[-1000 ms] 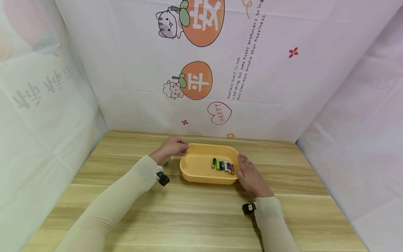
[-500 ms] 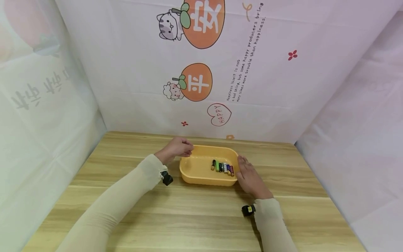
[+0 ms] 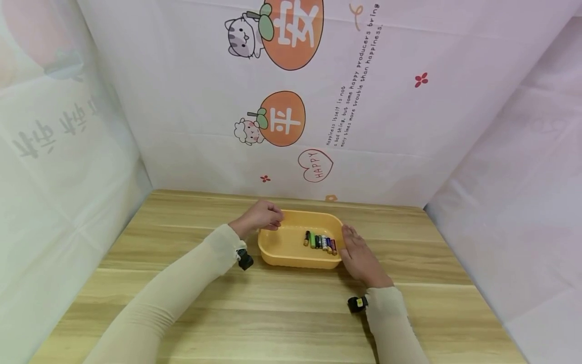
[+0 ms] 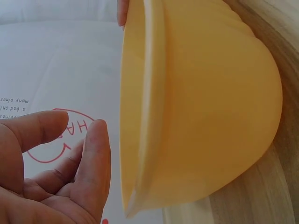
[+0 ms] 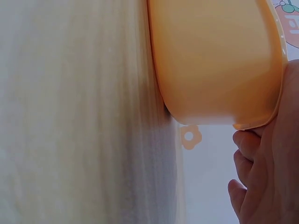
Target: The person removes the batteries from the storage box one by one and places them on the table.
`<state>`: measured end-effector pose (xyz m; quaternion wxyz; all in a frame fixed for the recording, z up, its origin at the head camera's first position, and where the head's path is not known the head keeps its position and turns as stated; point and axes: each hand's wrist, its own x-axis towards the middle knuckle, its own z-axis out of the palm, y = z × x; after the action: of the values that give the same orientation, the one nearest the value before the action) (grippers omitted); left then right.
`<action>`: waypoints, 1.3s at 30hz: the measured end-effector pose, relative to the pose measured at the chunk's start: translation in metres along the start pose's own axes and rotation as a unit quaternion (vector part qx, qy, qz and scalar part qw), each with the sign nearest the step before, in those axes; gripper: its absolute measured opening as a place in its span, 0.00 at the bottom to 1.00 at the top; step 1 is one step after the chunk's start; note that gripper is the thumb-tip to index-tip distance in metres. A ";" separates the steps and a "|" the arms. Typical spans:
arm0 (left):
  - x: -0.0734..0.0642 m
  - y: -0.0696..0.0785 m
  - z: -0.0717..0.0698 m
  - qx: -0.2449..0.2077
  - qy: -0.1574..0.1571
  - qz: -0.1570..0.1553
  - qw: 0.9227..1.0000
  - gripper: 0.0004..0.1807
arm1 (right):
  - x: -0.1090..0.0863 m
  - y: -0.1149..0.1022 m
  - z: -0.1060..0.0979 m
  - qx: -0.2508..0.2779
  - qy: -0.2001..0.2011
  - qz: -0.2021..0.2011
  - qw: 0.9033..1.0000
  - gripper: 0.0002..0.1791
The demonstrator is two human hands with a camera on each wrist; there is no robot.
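Observation:
A yellow plastic basin [image 3: 300,262] stands on the table. Several batteries [image 3: 319,241] lie side by side in its right half, in mixed colours with one bright green. My left hand [image 3: 260,216] is over the basin's far left corner, its fingertips just above the rim. In the left wrist view its thumb and forefinger [image 4: 96,154] are apart, with nothing between them, beside the basin's wall [image 4: 215,102]. My right hand [image 3: 361,257] rests along the basin's right end with fingers extended, touching the rim; its fingers [image 5: 247,144] show at the edge in the right wrist view.
The wooden table [image 3: 273,313] reaches forward to a printed white cloth [image 3: 386,167] behind the basin. Cloth walls also rise at left and right. Black wrist cameras [image 3: 244,259] are strapped at both cuffs.
My left hand has moved a little rightward over the basin's rim. A small green thing on the table by the left wrist is no longer in sight. The right hand stays put.

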<state>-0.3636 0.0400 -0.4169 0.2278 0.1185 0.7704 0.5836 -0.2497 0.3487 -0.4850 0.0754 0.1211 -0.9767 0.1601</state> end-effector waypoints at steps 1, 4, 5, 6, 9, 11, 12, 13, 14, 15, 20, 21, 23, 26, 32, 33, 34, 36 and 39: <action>0.001 -0.001 0.000 0.003 0.000 0.000 1.000 0.14 | 0.000 0.000 0.000 -0.001 -0.001 0.000 1.000 0.33; 0.002 -0.003 0.002 0.000 -0.002 0.000 1.000 0.14 | 0.001 0.000 0.001 -0.003 0.001 0.000 1.000 0.33; 0.003 -0.003 0.002 0.001 -0.004 0.001 1.000 0.15 | 0.001 0.000 0.001 -0.003 0.001 0.000 1.000 0.33; 0.004 -0.004 0.003 0.000 -0.006 0.001 1.000 0.15 | 0.000 -0.001 0.001 -0.002 0.001 0.000 1.000 0.33; 0.005 -0.005 0.005 -0.002 -0.009 -0.001 1.000 0.16 | 0.000 -0.002 0.000 -0.004 0.000 -0.001 1.000 0.33; 0.006 -0.004 0.008 0.001 -0.013 -0.004 1.000 0.16 | 0.000 -0.002 0.000 -0.003 -0.002 0.000 1.000 0.33; 0.007 -0.004 0.010 -0.001 -0.014 -0.006 1.000 0.16 | 0.000 -0.002 0.000 -0.004 -0.002 0.001 1.000 0.33; 0.008 -0.004 0.011 -0.001 -0.015 -0.008 1.000 0.15 | 0.000 -0.002 -0.001 -0.004 -0.002 0.001 1.000 0.33; 0.009 -0.004 0.012 -0.005 -0.017 -0.011 1.000 0.15 | 0.000 -0.002 -0.001 -0.003 -0.001 0.002 1.000 0.33; 0.010 -0.004 0.013 -0.010 -0.018 -0.013 1.000 0.15 | 0.000 -0.002 -0.001 -0.003 -0.001 0.002 1.000 0.33; 0.018 -0.007 0.019 -0.033 -0.011 -0.021 0.999 0.13 | 0.000 -0.001 -0.001 0.000 -0.004 0.002 1.000 0.33; 0.019 -0.008 0.020 -0.034 -0.009 -0.022 0.999 0.12 | 0.000 -0.001 -0.001 0.002 -0.006 0.003 1.000 0.33; 0.022 -0.008 0.022 -0.035 -0.011 -0.022 0.999 0.12 | 0.000 -0.001 -0.001 0.003 -0.009 0.004 1.000 0.33; 0.023 -0.008 0.026 -0.034 -0.016 -0.020 0.999 0.13 | 0.000 -0.001 -0.001 0.003 -0.010 0.005 1.000 0.33; 0.024 -0.005 0.036 -0.025 -0.024 -0.019 0.999 0.11 | 0.001 0.000 0.000 0.009 -0.010 0.001 1.000 0.33; 0.024 -0.005 0.038 -0.022 -0.025 -0.020 0.999 0.11 | 0.001 0.001 0.000 0.009 -0.010 0.001 1.000 0.33; 0.025 -0.005 0.040 -0.014 -0.027 -0.019 0.999 0.11 | 0.001 0.001 0.000 0.009 -0.010 0.002 1.000 0.33; 0.026 -0.004 0.044 0.002 -0.029 -0.014 0.999 0.10 | 0.000 0.001 0.000 0.010 -0.009 0.004 1.000 0.33; 0.028 -0.004 0.050 0.017 -0.034 -0.013 0.999 0.10 | 0.000 0.001 0.000 0.012 -0.011 0.007 1.000 0.33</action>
<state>-0.3629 0.0932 -0.4375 0.2592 0.1317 0.7734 0.5633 -0.2496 0.3502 -0.4854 0.0626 0.1172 -0.9763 0.1706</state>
